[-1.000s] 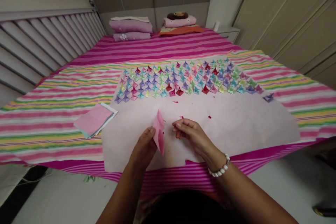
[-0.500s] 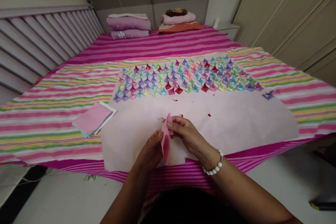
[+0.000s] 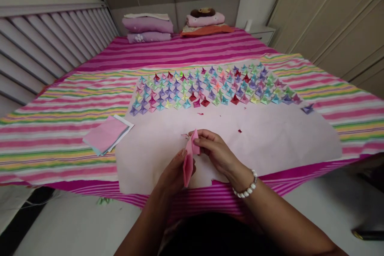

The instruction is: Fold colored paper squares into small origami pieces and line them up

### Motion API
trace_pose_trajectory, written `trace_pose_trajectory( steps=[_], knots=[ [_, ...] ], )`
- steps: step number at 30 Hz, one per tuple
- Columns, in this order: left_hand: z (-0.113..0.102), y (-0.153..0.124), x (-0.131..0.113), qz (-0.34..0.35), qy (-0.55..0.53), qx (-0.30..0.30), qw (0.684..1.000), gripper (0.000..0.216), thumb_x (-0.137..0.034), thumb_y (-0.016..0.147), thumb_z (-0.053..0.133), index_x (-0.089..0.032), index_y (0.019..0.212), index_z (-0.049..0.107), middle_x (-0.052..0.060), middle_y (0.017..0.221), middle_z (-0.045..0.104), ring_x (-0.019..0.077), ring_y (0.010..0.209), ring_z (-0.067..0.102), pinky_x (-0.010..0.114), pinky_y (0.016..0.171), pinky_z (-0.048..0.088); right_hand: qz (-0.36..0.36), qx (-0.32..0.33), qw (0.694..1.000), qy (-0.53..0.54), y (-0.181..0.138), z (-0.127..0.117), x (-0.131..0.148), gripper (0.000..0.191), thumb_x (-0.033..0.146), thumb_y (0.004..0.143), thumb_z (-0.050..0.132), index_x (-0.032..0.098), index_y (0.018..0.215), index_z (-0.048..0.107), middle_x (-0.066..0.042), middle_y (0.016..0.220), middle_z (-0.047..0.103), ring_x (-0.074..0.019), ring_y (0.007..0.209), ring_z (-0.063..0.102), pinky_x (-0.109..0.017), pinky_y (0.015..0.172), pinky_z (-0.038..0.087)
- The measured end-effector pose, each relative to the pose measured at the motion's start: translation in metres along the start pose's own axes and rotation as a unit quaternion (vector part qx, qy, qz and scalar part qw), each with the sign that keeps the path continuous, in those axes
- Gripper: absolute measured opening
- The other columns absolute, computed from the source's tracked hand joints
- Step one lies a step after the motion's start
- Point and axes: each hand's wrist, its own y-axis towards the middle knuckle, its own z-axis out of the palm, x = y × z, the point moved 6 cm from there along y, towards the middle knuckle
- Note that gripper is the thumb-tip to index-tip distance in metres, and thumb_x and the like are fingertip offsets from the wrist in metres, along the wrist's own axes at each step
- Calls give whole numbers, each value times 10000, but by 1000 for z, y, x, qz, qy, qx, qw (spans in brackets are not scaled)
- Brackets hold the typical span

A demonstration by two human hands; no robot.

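Observation:
A folded pink paper (image 3: pixel 189 160) stands on edge between both my hands, just above the near edge of a pale pink sheet (image 3: pixel 270 140) spread on the bed. My left hand (image 3: pixel 174 172) pinches its lower part from the left. My right hand (image 3: pixel 214 150), with a white bead bracelet at the wrist, pinches its upper corner from the right. Beyond them, several small folded paper shapes (image 3: pixel 210 88) in many colours lie in rows on the far part of the sheet.
A stack of pink paper squares (image 3: pixel 106 134) lies left of the sheet on the striped bedspread (image 3: pixel 60 108). One purple folded shape (image 3: pixel 307 108) sits apart at the right. Folded bedding (image 3: pixel 148 27) and pillows (image 3: pixel 207 22) lie at the headboard. Wardrobe doors (image 3: pixel 330 20) stand at the right.
My right hand has come in from the right and taken hold of the paper's top corner. The paper has been folded narrower.

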Motion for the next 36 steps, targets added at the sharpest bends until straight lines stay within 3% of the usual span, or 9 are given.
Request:
trace_pose_trajectory(
  steps=[3, 6, 9, 12, 16, 21, 26, 31, 36],
  knots=[
    [1, 0, 6, -45, -52, -12, 998, 100, -138, 741, 703, -126, 742, 604, -24, 630, 564, 51, 520, 516, 165, 521, 490, -8, 5, 1000, 3, -1, 1, 3, 273, 231, 680, 698, 205, 952, 707, -24, 905, 692, -114, 646, 536, -248, 576, 402],
    [8, -1, 8, -72, -61, 14, 995, 8, -116, 795, 627, -117, 792, 620, 4, 691, 591, 48, 539, 525, 154, 531, 483, 0, 42, 999, 33, -3, 6, 3, 277, 312, 751, 649, 206, 1002, 697, -61, 1030, 697, -121, 632, 547, -269, 587, 432],
    [11, -1, 5, -61, -52, 29, 996, 75, -84, 810, 580, -123, 757, 617, 14, 702, 585, 54, 552, 528, 146, 510, 458, 6, 81, 995, 53, -4, 9, -2, 283, 318, 760, 624, 208, 1010, 696, -69, 1073, 692, -106, 566, 523, -274, 566, 438],
    [9, 0, 6, -61, -76, 18, 995, 133, -61, 825, 538, -132, 741, 614, 6, 690, 572, 44, 527, 511, 146, 510, 449, 9, 88, 996, 17, -3, 6, -8, 300, 234, 684, 690, 214, 983, 707, -46, 1022, 700, -82, 527, 469, -226, 475, 354],
    [6, 1, 8, -51, -53, 4, 997, 147, -45, 809, 552, -154, 738, 619, 0, 684, 584, 51, 530, 518, 160, 525, 453, 14, 96, 995, -38, 0, 2, -14, 199, 264, 664, 744, 186, 844, 712, 2, 740, 672, -68, 495, 407, -208, 443, 277],
    [2, -1, -1, 0, 77, -22, 997, 71, -113, 735, 653, -159, 782, 678, 30, 733, 634, 94, 611, 566, 190, 557, 463, 10, 115, 993, -27, 3, -4, -18, 206, 339, 687, 746, 171, 746, 640, 33, 582, 616, -58, 421, 427, -197, 411, 282],
    [2, -11, -34, 105, 224, -86, 965, 129, -217, 686, 698, -206, 813, 709, 43, 837, 654, 149, 729, 586, 216, 593, 464, -5, 120, 992, -24, 5, -12, -16, 212, 359, 765, 694, 189, 831, 586, 43, 492, 603, -107, 418, 569, -186, 393, 356],
    [13, -20, -53, 162, 308, -53, 936, 252, -445, 735, 669, -198, 770, 705, 55, 803, 623, 169, 718, 555, 252, 627, 452, 10, 93, 996, 4, 6, -19, -23, 277, 371, 732, 736, 193, 873, 577, 13, 615, 664, -157, 557, 678, -218, 471, 473],
    [19, -22, -57, 185, 418, -19, 889, 235, -416, 774, 649, -186, 743, 688, 9, 661, 569, 141, 645, 490, 239, 613, 399, 23, 98, 994, 36, 5, -21, -31, 268, 364, 733, 745, 192, 861, 585, -5, 702, 693, -167, 637, 706, -250, 553, 521]
  ],
)
